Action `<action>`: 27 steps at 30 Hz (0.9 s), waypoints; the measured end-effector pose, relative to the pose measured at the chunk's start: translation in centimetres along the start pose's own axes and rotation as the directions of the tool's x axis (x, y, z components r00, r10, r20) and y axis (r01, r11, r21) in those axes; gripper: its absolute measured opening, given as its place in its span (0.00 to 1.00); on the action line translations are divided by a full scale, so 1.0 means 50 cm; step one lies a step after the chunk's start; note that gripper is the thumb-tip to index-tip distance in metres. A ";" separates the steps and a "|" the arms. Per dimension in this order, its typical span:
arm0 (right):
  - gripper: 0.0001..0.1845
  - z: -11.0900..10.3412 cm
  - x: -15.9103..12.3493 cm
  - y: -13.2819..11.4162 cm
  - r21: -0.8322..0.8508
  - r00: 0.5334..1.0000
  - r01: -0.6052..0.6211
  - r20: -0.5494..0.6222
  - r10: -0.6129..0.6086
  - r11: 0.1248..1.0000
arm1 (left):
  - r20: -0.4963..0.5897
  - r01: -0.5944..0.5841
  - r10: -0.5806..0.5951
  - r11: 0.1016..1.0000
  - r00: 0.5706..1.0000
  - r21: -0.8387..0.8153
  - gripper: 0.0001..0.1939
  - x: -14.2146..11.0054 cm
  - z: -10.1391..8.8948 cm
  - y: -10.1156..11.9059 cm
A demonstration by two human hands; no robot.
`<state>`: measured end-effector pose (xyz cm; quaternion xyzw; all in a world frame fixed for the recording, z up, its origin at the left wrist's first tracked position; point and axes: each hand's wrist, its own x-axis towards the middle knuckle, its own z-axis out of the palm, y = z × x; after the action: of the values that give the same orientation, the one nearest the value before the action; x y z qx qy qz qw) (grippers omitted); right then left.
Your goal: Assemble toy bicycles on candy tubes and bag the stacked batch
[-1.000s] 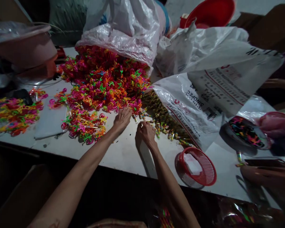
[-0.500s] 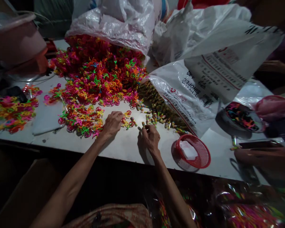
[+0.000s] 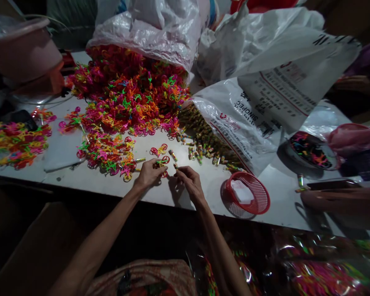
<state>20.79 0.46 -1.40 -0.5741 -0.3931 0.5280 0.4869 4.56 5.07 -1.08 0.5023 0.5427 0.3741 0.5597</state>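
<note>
From the head camera, the left hand (image 3: 152, 174) pinches a green-and-red toy (image 3: 162, 161) over the white tabletop (image 3: 215, 181) while the right hand (image 3: 190, 181), fingertips together, holds a small tube (image 3: 176, 166), mostly hidden. A loose tube (image 3: 173, 155) and a loose toy (image 3: 158, 149) lie just beyond the hands; a heap of toys (image 3: 129, 100) spreads leftward, and a pile of tubes (image 3: 200, 129) spills from a bag (image 3: 249, 119) at right, near a red basket (image 3: 262, 196). The step in hand looks like bringing toy and tube together; the next move seems to call for lining up their ends.
</note>
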 end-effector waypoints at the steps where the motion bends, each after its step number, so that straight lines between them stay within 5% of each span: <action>1: 0.16 0.004 0.000 -0.005 0.025 0.999 0.000 0.035 -0.001 1.000 | 0.043 0.100 -0.094 0.979 0.995 -0.177 0.11 -0.008 -0.002 0.001; 4: 0.15 0.016 0.002 -0.014 0.066 0.996 0.005 0.086 -0.011 0.998 | 0.196 0.271 -0.200 0.840 0.960 -0.470 0.16 -0.029 -0.014 0.003; 11: 0.13 0.027 0.001 -0.020 0.161 0.986 -0.047 0.165 0.020 0.986 | 0.312 0.377 -0.232 0.728 0.922 -0.572 0.20 -0.056 -0.034 0.009; 27: 0.20 0.028 0.006 -0.019 0.177 0.954 -0.154 0.283 0.100 0.972 | 0.373 0.379 -0.198 0.773 0.906 -0.509 0.23 -0.074 -0.043 0.002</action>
<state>19.52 1.15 -0.48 -0.4692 -0.3643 0.6685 0.4474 1.96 1.84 0.07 0.2717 0.3861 0.3474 0.8102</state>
